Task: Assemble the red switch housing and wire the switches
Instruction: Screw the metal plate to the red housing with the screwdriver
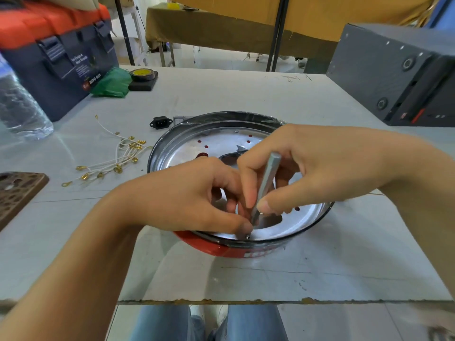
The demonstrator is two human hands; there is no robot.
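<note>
The red housing point(221, 249) sits mid-table point(320, 267), its open side up. The right hand point(320, 168) pinches a grey tool point(267, 183) at its near rim; the left hand point(187, 200) pinches at the tool's tip. Wires point(115, 156) lie left.

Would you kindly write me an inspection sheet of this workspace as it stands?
Surface: pale table, scuffed, front edge chipped.
Job's things: red housing with shiny metal plate inside; grey screwdriver tip at a screw on the near rim.
Clutter: water bottle, toolbox, green bag, tape roll, black power socket, brown perforated plate.
Grippers: right hand grips the screwdriver; left hand pinches at the screw.
Cables: white leads with brass terminals, loose, left of the housing.
Surroundings: grey case, cloth-covered table behind.
</note>
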